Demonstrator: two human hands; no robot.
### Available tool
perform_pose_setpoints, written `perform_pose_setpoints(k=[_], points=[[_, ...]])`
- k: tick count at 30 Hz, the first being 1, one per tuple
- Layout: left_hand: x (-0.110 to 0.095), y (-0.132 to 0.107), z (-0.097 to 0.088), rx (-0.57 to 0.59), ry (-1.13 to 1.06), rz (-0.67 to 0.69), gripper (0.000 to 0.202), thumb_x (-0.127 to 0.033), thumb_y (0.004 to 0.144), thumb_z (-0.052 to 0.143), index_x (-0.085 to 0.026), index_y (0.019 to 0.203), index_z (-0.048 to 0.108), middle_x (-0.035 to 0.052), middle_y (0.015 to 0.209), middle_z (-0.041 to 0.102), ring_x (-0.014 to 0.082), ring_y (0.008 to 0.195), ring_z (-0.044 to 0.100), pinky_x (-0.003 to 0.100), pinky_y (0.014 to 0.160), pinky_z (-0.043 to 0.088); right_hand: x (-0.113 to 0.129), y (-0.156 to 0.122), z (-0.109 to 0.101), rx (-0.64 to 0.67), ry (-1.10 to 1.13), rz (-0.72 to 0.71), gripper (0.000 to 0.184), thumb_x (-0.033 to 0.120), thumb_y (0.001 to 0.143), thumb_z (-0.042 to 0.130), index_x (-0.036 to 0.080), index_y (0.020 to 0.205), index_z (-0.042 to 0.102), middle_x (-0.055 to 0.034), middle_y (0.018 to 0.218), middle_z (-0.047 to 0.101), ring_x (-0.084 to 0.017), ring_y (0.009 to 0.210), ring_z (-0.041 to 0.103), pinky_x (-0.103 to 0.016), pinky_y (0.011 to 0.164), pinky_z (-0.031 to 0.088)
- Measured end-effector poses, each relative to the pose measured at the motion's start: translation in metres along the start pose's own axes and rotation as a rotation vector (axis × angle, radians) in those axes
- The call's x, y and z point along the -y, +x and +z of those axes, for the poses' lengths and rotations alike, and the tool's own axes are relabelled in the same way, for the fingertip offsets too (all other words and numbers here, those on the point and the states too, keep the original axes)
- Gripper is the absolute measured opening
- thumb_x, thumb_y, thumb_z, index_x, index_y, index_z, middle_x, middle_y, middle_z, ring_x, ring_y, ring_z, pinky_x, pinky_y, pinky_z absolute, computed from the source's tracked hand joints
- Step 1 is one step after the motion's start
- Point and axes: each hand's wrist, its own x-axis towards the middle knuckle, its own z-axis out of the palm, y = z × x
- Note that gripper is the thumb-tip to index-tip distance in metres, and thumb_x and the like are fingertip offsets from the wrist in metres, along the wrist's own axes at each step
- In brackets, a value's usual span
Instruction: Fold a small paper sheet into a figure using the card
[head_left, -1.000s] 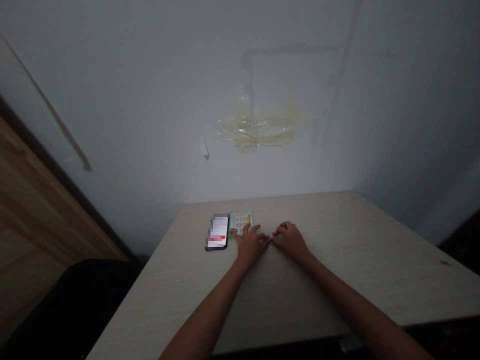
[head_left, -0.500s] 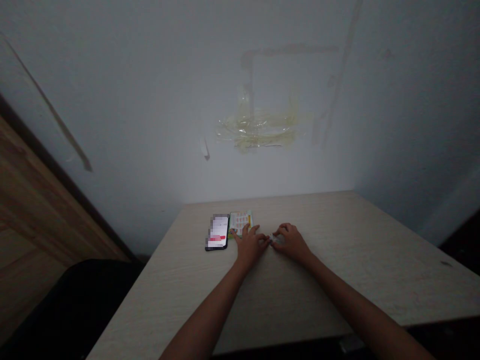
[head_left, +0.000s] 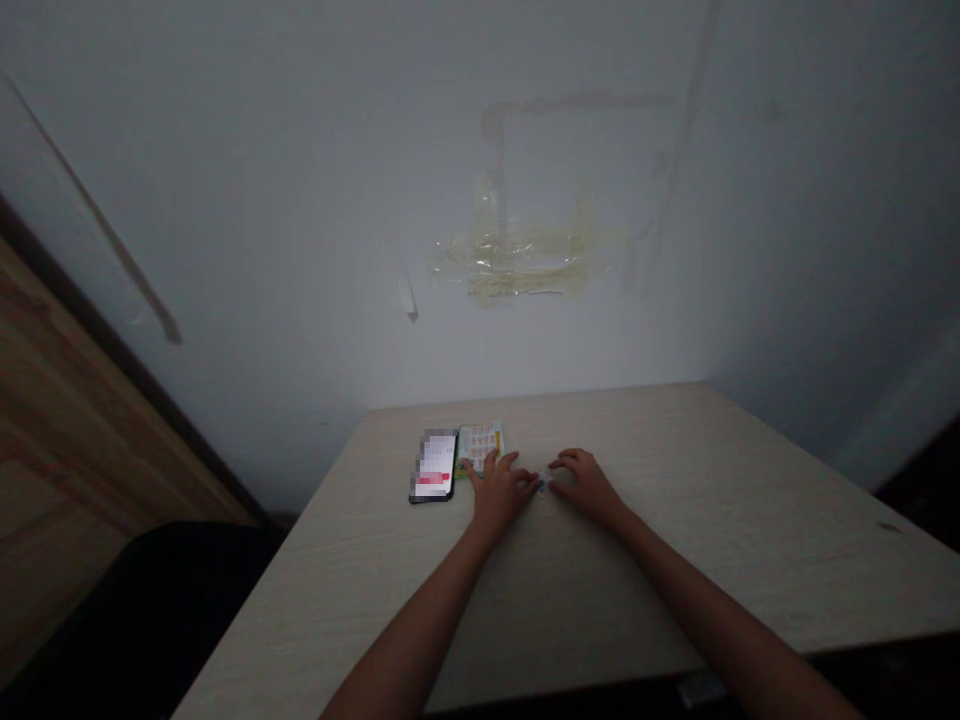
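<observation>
I have both hands over the pale counter (head_left: pixel 600 610), and a tiny bit (head_left: pixel 541 485) is between them. It looks whitish with some blue. It is right at the thumb side of my left grip (head_left: pixel 496 492), just by the tips. My thumb and first finger there are close together, but I cannot tell if they pinch the bit or just touch it. My other left fingers are spread out like a fan.

My right grip (head_left: pixel 589 487) is near the bit on its other side. The thumb and first finger are apart, with a little gap, and they point left at it. The bit is too small for me to tell which way it points or which way its long side runs.

Next to my left fingers is a card (head_left: pixel 480 440) with rows of little pictures and some green at the edge. My fingers reach over its near edge. I cannot tell if they touch it. A phone (head_left: pixel 435 466) lies flat just left of the card. Its long side goes away from me, and the far end leans a little right. Behind the counter is a wall (head_left: pixel 300 200) with shiny tape (head_left: pixel 517 262) on it.
</observation>
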Motion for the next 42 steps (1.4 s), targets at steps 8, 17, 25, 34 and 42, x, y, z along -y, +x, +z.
perform_pose_setpoints(k=[8,17,25,34,42], points=[[0.002,0.001,0.004,-0.030,0.014,0.022,0.022,-0.055,0.086,0.059,-0.044,0.097,0.073,-0.0044,0.140,0.055,0.0337,0.139,0.031,0.077,0.106,-0.004,-0.011,0.001,0.007,0.001,0.030,-0.075,0.011,0.030,0.079,0.069,0.029,0.085,0.078,-0.0071,0.110,0.064,-0.023,0.108,0.055,-0.041,0.100,0.042],[0.002,0.002,0.004,-0.034,0.018,0.025,0.020,-0.055,0.084,0.061,-0.044,0.095,0.074,-0.0049,0.139,0.055,0.0354,0.139,0.031,0.080,0.104,-0.002,-0.008,0.004,0.011,-0.047,-0.019,0.013,0.013,0.030,0.080,0.069,0.025,0.087,0.079,-0.0100,0.109,0.061,-0.024,0.107,0.054,-0.038,0.098,0.043],[0.004,0.002,0.005,-0.052,0.012,0.039,0.017,-0.051,0.083,0.065,-0.045,0.096,0.074,-0.0047,0.137,0.057,0.0351,0.138,0.033,0.081,0.103,-0.001,-0.005,0.008,0.011,-0.057,-0.089,0.033,0.018,0.031,0.086,0.063,0.025,0.093,0.079,-0.0108,0.107,0.060,-0.024,0.104,0.055,-0.036,0.094,0.044],[0.005,0.000,0.007,-0.076,-0.007,0.053,0.017,-0.051,0.084,0.063,-0.046,0.097,0.074,-0.0032,0.136,0.058,0.0358,0.137,0.034,0.080,0.103,-0.006,-0.005,0.005,0.010,-0.044,-0.140,-0.014,0.025,0.033,0.085,0.064,0.026,0.107,0.075,-0.0109,0.108,0.059,-0.024,0.103,0.054,-0.037,0.093,0.045],[0.005,-0.002,0.008,-0.093,-0.035,0.052,0.019,-0.047,0.083,0.066,-0.046,0.102,0.072,-0.0021,0.135,0.058,0.0337,0.136,0.036,0.077,0.105,-0.008,-0.007,0.004,0.011,-0.027,-0.157,-0.037,0.031,0.032,0.084,0.064,0.028,0.114,0.072,-0.0118,0.113,0.056,-0.026,0.107,0.053,-0.041,0.094,0.044]])
